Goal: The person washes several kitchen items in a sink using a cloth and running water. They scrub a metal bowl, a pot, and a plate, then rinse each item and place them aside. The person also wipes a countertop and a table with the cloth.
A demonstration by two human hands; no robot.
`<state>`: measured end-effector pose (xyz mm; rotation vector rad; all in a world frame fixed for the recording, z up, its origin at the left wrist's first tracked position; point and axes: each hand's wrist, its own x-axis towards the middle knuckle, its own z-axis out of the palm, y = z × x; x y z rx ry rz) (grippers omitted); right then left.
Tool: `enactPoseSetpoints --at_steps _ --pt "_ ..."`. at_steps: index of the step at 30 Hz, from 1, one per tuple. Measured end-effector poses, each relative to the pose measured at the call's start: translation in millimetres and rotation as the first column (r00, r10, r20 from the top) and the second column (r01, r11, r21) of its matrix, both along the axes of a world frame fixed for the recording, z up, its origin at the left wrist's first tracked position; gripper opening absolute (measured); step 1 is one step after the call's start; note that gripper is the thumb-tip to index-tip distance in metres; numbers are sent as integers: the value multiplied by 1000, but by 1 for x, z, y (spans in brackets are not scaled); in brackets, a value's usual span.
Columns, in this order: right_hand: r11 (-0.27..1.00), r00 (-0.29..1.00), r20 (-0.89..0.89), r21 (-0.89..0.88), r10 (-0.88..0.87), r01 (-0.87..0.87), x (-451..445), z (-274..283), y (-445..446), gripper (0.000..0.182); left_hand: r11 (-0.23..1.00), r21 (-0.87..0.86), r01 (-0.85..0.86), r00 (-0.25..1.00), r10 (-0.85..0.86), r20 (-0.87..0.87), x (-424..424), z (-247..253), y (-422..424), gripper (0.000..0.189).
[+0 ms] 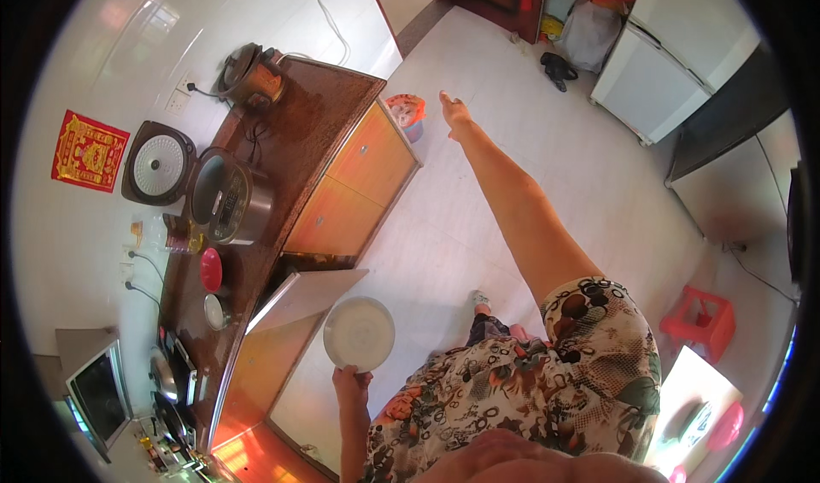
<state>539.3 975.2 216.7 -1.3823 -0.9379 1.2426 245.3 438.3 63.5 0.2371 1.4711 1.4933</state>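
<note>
My left hand (352, 380) grips the rim of a round, pale plate (359, 334), which hangs over the floor beside an open cabinet door (309, 296). Stretched far out over the floor, my right hand (453, 113) holds nothing that I can see, its fingers partly spread. Near it, at the end of the counter, stands a small bin (415, 129) with an orange-red liner. On the brown counter (307, 102) are a rice cooker (238, 202) with its lid raised, a red bowl (211, 270) and a small white bowl (216, 311).
A second cooker (251, 81) stands at the counter's far end, with pans (163, 374) at the near end. White refrigerator (653, 79) at upper right; red plastic stool (699, 319) at right. A black item (557, 70) and a whitish bag (588, 34) lie near the doorway.
</note>
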Motion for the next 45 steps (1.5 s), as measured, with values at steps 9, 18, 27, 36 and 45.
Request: enactPoseSetpoints --at_steps 9,18,27,36,45 --pt "959 974 -2 -177 226 -222 109 -236 -143 27 979 100 179 982 -172 -74 -34 -15 43 34" --pt "782 915 122 -484 -383 392 269 -398 -571 29 809 -22 587 757 -558 -340 -34 -25 82 37" --pt "552 694 157 -496 -702 670 292 -357 -544 32 665 -112 738 619 -734 -280 106 7 306 38" --pt "298 159 809 21 -567 954 287 -321 -636 42 477 -193 857 455 -878 -148 144 -55 324 38" --pt "141 -209 942 252 -264 958 329 -218 -702 48 314 -140 939 297 -946 -129 169 -79 348 50"
